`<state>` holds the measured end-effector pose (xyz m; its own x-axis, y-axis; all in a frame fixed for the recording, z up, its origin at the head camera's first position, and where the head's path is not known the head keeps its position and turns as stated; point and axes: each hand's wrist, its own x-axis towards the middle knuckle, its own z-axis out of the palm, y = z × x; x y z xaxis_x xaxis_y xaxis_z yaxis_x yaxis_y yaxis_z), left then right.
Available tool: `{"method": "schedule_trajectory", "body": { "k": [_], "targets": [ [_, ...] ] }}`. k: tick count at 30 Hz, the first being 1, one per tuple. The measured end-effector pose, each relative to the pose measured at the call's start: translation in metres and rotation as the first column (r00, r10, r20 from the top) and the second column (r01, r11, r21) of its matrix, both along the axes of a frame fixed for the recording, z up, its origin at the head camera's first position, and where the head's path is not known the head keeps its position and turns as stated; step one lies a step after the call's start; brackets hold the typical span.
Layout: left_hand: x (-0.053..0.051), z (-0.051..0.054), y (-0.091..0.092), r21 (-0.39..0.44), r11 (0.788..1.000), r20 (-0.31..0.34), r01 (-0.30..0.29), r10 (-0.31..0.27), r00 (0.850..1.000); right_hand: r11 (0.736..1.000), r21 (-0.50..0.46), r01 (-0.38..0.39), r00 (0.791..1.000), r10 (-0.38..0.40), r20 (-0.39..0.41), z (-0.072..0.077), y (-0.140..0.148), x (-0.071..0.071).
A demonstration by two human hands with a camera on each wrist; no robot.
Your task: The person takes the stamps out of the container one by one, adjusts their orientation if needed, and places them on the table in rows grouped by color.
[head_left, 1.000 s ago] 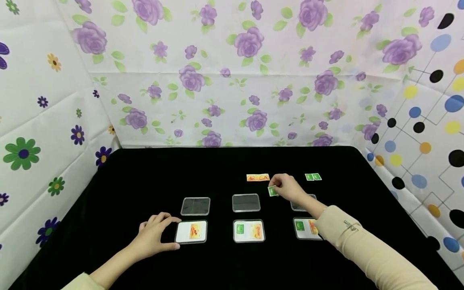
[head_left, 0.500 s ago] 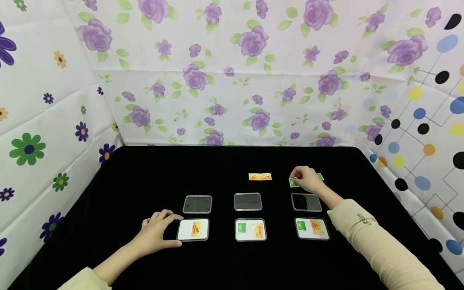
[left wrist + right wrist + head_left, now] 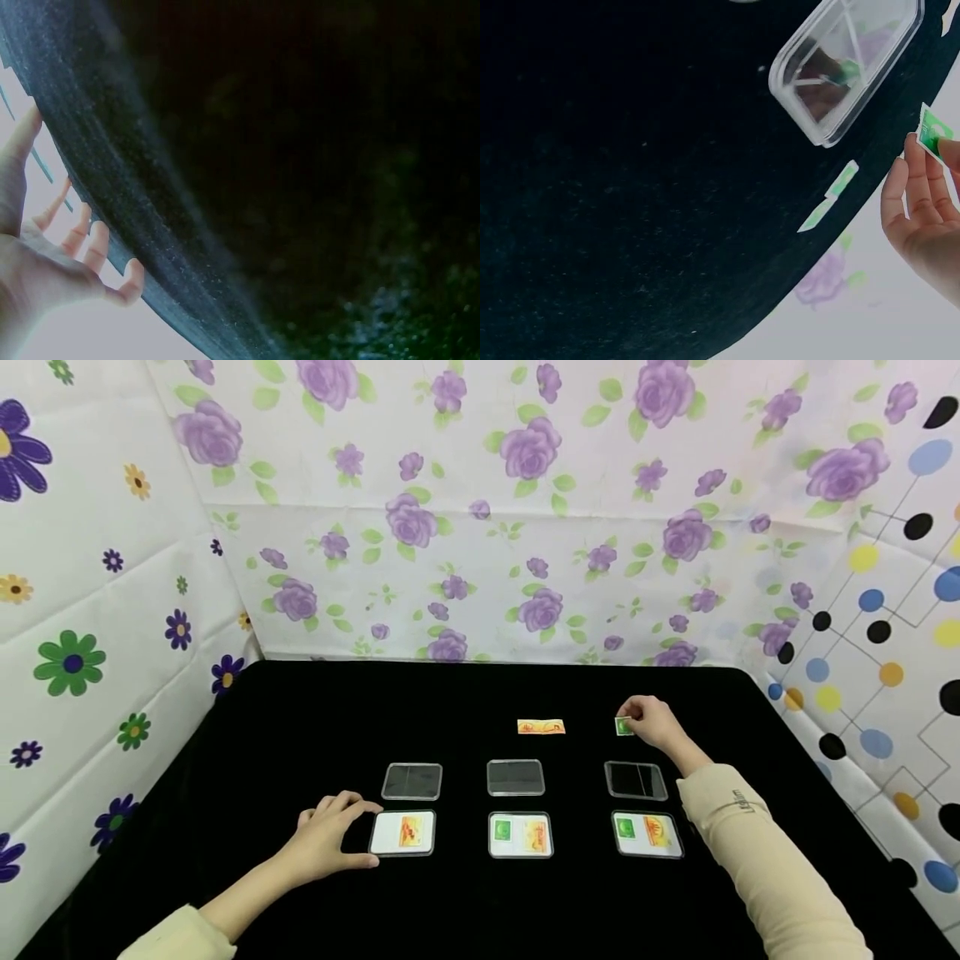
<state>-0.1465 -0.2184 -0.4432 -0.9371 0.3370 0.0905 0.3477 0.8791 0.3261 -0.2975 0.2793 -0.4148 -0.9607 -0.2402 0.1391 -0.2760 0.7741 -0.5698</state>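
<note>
Green stamp (image 3: 623, 726) is pinched by right hand (image 3: 651, 724) at two o'clock on the worktop (image 3: 375, 710), left hand (image 3: 326, 839) spread at nine.

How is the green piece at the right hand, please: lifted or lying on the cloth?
Lifted: the right hand pinches the green piece, and pale backdrop shows behind it in the right wrist view.

The head camera looks forward and down across the worktop (image 3: 322, 718) from six o'clock; wrist cameras sit nearer, left hand (image 3: 49, 262) at eight, right hand (image 3: 930, 221) at three; head and right-wrist views share the green stamp (image 3: 932, 133).
</note>
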Motion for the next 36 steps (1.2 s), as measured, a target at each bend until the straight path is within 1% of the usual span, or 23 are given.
{"method": "schedule_trajectory", "body": {
  "k": [3, 7, 11, 17, 25, 28, 30, 36],
  "targets": [
    [0.0, 0.0, 0.0, -0.005, 1.0, 0.011, 0.0, 0.0, 1.0, 0.999, 0.028, 0.034, 0.999, -0.034, 0.006, -0.004, 0.004, -0.003],
    [-0.001, 0.001, 0.0, -0.008, 1.0, 0.012, -0.004, 0.004, 1.0, 0.998, 0.03, 0.052, 0.999, -0.052, 0.011, -0.007, 0.007, -0.007],
    [-0.002, 0.001, 0.0, -0.005, 1.0, 0.008, -0.01, 0.011, 1.0, 0.998, 0.022, 0.053, 0.999, -0.053, 0.014, -0.006, 0.009, -0.011],
    [-0.001, 0.0, 0.0, -0.009, 1.0, 0.017, -0.009, 0.009, 1.0, 0.997, 0.053, 0.056, 0.998, -0.058, 0.039, -0.008, 0.01, -0.012],
    [0.0, 0.0, 0.0, -0.008, 1.0, 0.013, -0.004, 0.004, 1.0, 0.993, 0.058, 0.102, 0.995, -0.103, 0.014, -0.013, 0.01, -0.013],
    [0.0, 0.0, 0.0, -0.006, 1.0, 0.013, -0.009, 0.01, 1.0, 0.992, 0.065, 0.106, 0.994, -0.107, 0.01, -0.014, 0.01, -0.014],
    [0.001, 0.0, 0.0, -0.005, 1.0, 0.012, -0.012, 0.012, 1.0, 0.991, 0.078, 0.109, 0.994, -0.11, 0.01, -0.015, 0.009, -0.015],
    [0.001, 0.001, 0.0, -0.01, 1.0, 0.005, -0.009, 0.009, 1.0, 0.977, 0.144, 0.159, 0.987, -0.158, -0.017, -0.015, 0.007, -0.015]
  ]
}}
